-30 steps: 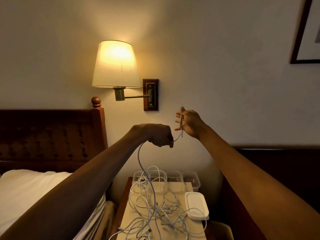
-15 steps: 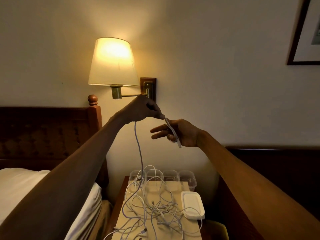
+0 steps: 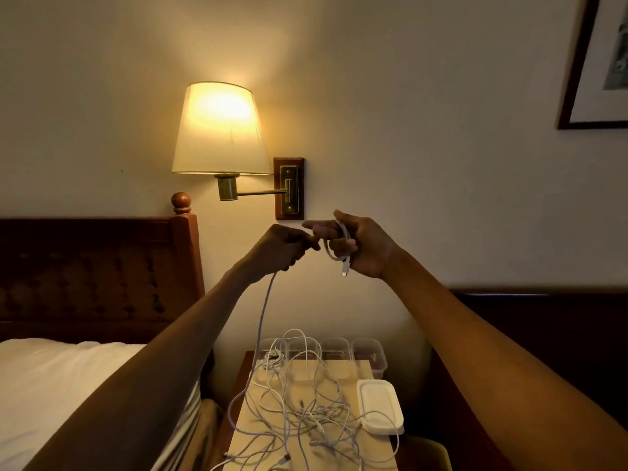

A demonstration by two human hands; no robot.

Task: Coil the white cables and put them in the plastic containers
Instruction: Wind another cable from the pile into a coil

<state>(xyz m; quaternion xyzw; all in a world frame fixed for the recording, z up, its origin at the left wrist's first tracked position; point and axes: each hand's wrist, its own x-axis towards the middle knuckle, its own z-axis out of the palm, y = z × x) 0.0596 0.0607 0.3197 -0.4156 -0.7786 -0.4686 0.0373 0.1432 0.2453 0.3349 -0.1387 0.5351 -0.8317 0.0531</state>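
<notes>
Both hands are raised in front of the wall. My right hand holds one end of a white cable, looped round its fingers, with the plug hanging below the palm. My left hand pinches the same cable just left of the loop. From there the cable drops straight down to a tangle of several white cables on the nightstand. A row of clear plastic containers stands along the nightstand's back edge; the leftmost one holds some cable.
White container lids are stacked at the nightstand's right side. A lit wall lamp hangs just above and left of the hands. A bed with a wooden headboard is at left, a dark headboard at right.
My left hand came down from beside the lamp bracket and closed in on my right hand. The cable end, held straight before, now forms a loop round my right fingers.
</notes>
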